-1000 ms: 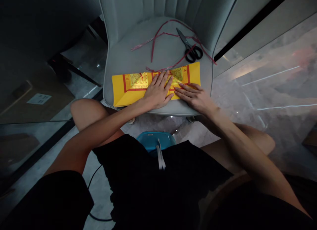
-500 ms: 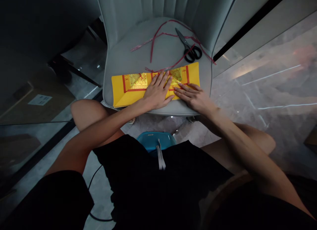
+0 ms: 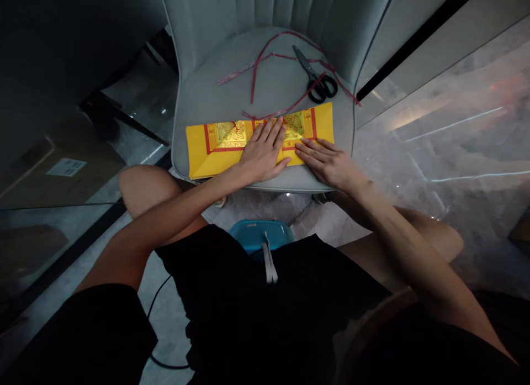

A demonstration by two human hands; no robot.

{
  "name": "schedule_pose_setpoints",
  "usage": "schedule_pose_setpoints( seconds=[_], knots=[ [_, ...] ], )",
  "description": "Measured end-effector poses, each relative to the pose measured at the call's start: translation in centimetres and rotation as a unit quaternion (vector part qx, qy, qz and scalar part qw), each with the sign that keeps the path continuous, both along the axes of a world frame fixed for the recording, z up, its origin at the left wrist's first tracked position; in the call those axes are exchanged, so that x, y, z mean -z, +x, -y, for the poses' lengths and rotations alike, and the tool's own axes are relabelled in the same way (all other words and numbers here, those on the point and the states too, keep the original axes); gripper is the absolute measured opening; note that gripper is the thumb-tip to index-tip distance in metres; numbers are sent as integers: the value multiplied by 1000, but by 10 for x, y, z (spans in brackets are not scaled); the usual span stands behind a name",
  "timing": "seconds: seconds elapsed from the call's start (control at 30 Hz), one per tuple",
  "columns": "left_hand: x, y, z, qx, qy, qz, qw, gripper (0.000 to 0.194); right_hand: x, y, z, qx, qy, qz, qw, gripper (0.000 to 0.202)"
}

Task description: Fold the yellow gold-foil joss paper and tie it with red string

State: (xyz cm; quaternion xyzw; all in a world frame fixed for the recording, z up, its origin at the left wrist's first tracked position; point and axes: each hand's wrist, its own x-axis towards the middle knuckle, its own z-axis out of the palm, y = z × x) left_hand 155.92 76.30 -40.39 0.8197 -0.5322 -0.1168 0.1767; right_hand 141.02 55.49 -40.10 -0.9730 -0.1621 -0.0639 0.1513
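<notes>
Yellow paper (image 3: 229,141) outside the cardboard box (image 3: 93,158)

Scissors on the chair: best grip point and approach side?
Probably the rightmost handle loop, from the near right: the scissors lie flat, blades pointing away, loops toward the near side. A pink strand crosses the left loop and may snag; another runs close by the right one.

Black shorts (image 3: 335,269) carry a flat white drawstring (image 3: 271,266) at the front middle, its two ends side by side. The loose black sleeves (image 3: 110,318) are short, with wide openings; forearms (image 3: 202,201), left hand (image 3: 263,153), right hand (image 3: 329,165) and knees (image 3: 146,187) are bare. Finer stitching is too dark to make out.
</notes>
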Motion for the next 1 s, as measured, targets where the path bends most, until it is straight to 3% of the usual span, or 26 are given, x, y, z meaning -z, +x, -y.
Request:
schedule_pose_setpoints(
  seconds=[0.33,0.63,1.0],
  knots=[
    [-5,0,-1,10,14,-1,1000,86,0,-3,10,-29,-11,20,999,48],
    [-8,-2,-1,2,35,18,999,83,2,-11,15,-17,27,2,999,56],
    [-3,0,-2,8,25,8,1000,90,-3,-28,33,13,9,29,999,55]
  ],
)
